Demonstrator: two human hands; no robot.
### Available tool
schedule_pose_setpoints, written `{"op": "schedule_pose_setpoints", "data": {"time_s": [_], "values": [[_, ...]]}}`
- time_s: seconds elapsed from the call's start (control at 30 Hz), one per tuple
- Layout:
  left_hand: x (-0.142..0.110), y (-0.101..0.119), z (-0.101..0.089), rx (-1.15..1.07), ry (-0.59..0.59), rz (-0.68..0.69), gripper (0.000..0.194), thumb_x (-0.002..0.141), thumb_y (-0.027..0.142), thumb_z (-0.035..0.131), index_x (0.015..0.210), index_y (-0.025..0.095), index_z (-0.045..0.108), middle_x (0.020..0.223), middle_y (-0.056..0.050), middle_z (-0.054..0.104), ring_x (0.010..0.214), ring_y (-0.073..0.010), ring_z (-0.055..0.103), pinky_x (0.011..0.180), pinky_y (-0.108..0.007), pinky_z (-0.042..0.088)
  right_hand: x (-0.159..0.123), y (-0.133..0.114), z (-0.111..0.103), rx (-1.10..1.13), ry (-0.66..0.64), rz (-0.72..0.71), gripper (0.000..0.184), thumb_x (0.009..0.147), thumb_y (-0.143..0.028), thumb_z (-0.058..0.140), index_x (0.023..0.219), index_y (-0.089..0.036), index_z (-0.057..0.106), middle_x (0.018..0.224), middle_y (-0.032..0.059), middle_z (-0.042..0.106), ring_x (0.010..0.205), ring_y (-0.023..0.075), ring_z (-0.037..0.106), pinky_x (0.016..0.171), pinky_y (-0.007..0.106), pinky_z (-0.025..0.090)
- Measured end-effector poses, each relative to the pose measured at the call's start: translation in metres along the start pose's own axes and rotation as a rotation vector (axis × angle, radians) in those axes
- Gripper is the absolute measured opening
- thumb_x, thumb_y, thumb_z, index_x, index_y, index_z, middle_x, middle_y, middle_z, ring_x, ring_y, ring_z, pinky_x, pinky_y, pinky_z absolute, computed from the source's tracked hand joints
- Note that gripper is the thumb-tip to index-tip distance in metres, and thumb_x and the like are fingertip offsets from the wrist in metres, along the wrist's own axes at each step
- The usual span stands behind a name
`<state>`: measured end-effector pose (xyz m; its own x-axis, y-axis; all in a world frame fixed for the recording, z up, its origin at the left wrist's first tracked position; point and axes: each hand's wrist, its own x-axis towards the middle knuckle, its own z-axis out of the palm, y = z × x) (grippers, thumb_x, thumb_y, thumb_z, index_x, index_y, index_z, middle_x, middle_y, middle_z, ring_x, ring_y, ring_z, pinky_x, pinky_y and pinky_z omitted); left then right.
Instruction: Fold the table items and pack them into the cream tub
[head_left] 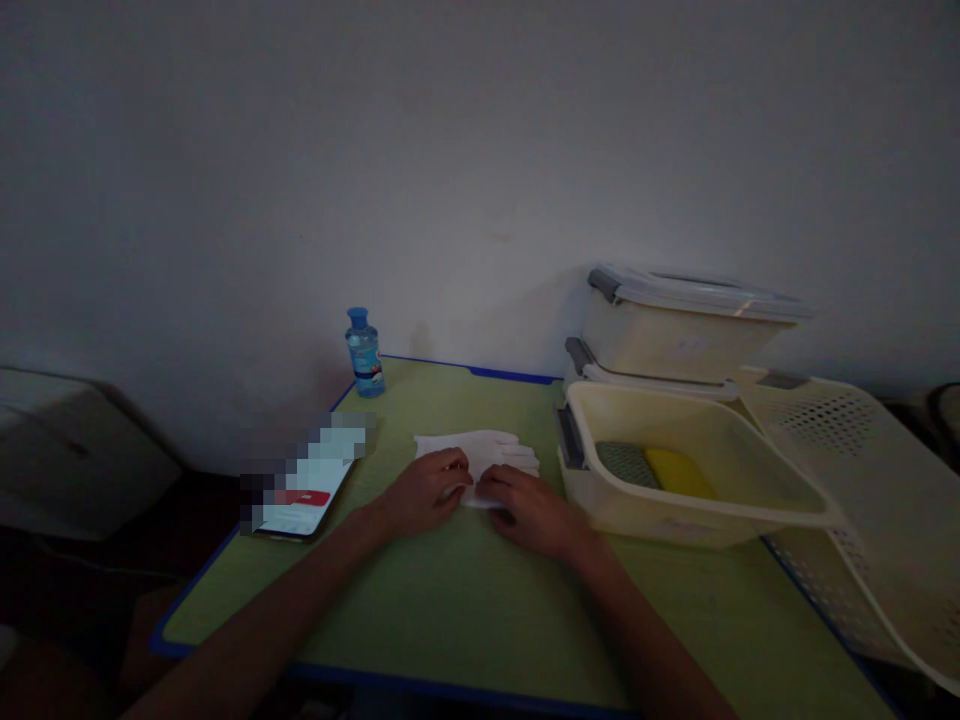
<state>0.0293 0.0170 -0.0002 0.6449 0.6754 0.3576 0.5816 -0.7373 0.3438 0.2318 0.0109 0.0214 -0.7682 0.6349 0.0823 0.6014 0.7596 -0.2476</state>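
Left hand [429,490] and right hand [532,508], fingers bent, touch the white glove [480,445]; grip cannot be confirmed.

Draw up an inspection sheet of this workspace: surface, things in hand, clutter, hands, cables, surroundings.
Surface: green table, blue edge; no spill seen.
Things in hand: white glove, laid out, fingers toward the right.
Clutter: bottle upright; lit phone, partly pixelated; open bin holding a yellow item and a grey one.
Hands: left hand and right hand touch the glove; grip unclear.
Cables: faint line at far left, possibly a cord.
Surroundings: wall behind, lidded boxes, basket at right.
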Motion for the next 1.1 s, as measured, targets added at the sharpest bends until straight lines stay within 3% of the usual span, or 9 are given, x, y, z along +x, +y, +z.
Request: {"op": "schedule_pose_setpoints", "data": {"time_s": [0.13, 0.3, 0.43, 0.57, 0.8, 0.9, 1.0, 1.1], "values": [[0.003, 0.006, -0.003, -0.063, -0.135, -0.011, 0.015, 0.079, 0.015, 0.045, 0.086, 0.017, 0.058, 0.088, -0.004, 0.054, 0.082, -0.0147, 0.054, 0.074, -0.025, 0.045, 0.000, -0.002, -0.003, 0.017, -0.021, -0.012, 0.040, 0.075, -0.003, 0.043, 0.108, -0.018, 0.058, 0.108, 0.0071, 0.057, 0.101, 0.0164, 0.051, 0.089, 0.029, 0.039], [0.004, 0.005, -0.001, -0.067, -0.141, -0.031, 0.017, 0.075, 0.017, 0.051, 0.090, 0.017, 0.057, 0.091, -0.004, 0.054, 0.084, -0.0159, 0.054, 0.075, -0.026, 0.045, 0.001, -0.005, -0.006, -0.106, -0.038, 0.009, 0.030, 0.078, -0.004, 0.041, 0.098, -0.015, 0.061, 0.102, 0.0092, 0.060, 0.094, 0.0194, 0.053, 0.084, 0.032, 0.041], [0.005, 0.008, 0.003, 0.014, -0.131, -0.036, 0.018, 0.074, 0.028, 0.056, 0.088, 0.016, 0.058, 0.091, -0.005, 0.055, 0.085, -0.0185, 0.054, 0.075, -0.029, 0.045, -0.001, -0.007, -0.010, -0.165, -0.038, 0.000, 0.021, 0.077, -0.008, 0.046, 0.089, -0.015, 0.061, 0.098, 0.0080, 0.060, 0.091, 0.0200, 0.053, 0.081, 0.032, 0.041], [0.008, 0.014, 0.012, 0.082, -0.068, -0.105, 0.025, 0.071, 0.037, 0.059, 0.082, 0.015, 0.056, 0.088, -0.006, 0.056, 0.082, -0.0205, 0.054, 0.072, -0.031, 0.045, -0.001, -0.007, -0.009, -0.159, 0.043, -0.012, 0.019, 0.078, -0.010, 0.047, 0.090, -0.016, 0.060, 0.096, 0.0079, 0.060, 0.090, 0.0199, 0.053, 0.079, 0.033, 0.042], [0.014, 0.016, 0.018, -0.124, 0.043, -0.371, 0.014, 0.080, 0.025, 0.045, 0.073, 0.016, 0.054, 0.068, -0.001, 0.055, 0.061, -0.0139, 0.051, 0.057, -0.025, 0.038, 0.001, -0.009, -0.002, -0.033, 0.274, 0.125, 0.019, 0.084, -0.013, 0.044, 0.101, -0.016, 0.052, 0.101, 0.0088, 0.057, 0.095, 0.0191, 0.054, 0.081, 0.031, 0.044], [0.015, 0.012, 0.019, -0.282, 0.098, -0.458, 0.012, 0.076, 0.019, 0.047, 0.085, 0.015, 0.053, 0.065, 0.001, 0.054, 0.058, -0.0126, 0.051, 0.055, -0.024, 0.036, 0.001, -0.009, 0.000, 0.012, 0.250, 0.204, 0.020, 0.082, -0.012, 0.046, 0.100, -0.017, 0.049, 0.100, 0.0081, 0.058, 0.092, 0.0187, 0.055, 0.078, 0.031, 0.045], [0.015, 0.008, 0.022, -0.391, 0.168, -0.489, 0.035, 0.074, 0.014, 0.047, 0.109, 0.016, 0.042, 0.064, 0.005, 0.051, 0.053, -0.0105, 0.050, 0.053, -0.022, 0.036, 0.003, -0.007, 0.002, 0.007, 0.204, 0.279, 0.020, 0.080, -0.011, 0.047, 0.099, -0.016, 0.049, 0.097, 0.0080, 0.060, 0.087, 0.0185, 0.056, 0.074, 0.030, 0.044], [0.014, 0.004, 0.025, -0.476, 0.201, -0.494, 0.050, 0.073, 0.011, 0.048, 0.119, 0.017, 0.031, 0.070, 0.005, 0.052, 0.052, -0.0084, 0.050, 0.051, -0.020, 0.037, 0.005, -0.006, 0.003, -0.064, 0.155, 0.274, 0.019, 0.080, -0.009, 0.047, 0.098, -0.015, 0.053, 0.095, 0.0090, 0.062, 0.090, 0.0198, 0.056, 0.076, 0.030, 0.043]]}}
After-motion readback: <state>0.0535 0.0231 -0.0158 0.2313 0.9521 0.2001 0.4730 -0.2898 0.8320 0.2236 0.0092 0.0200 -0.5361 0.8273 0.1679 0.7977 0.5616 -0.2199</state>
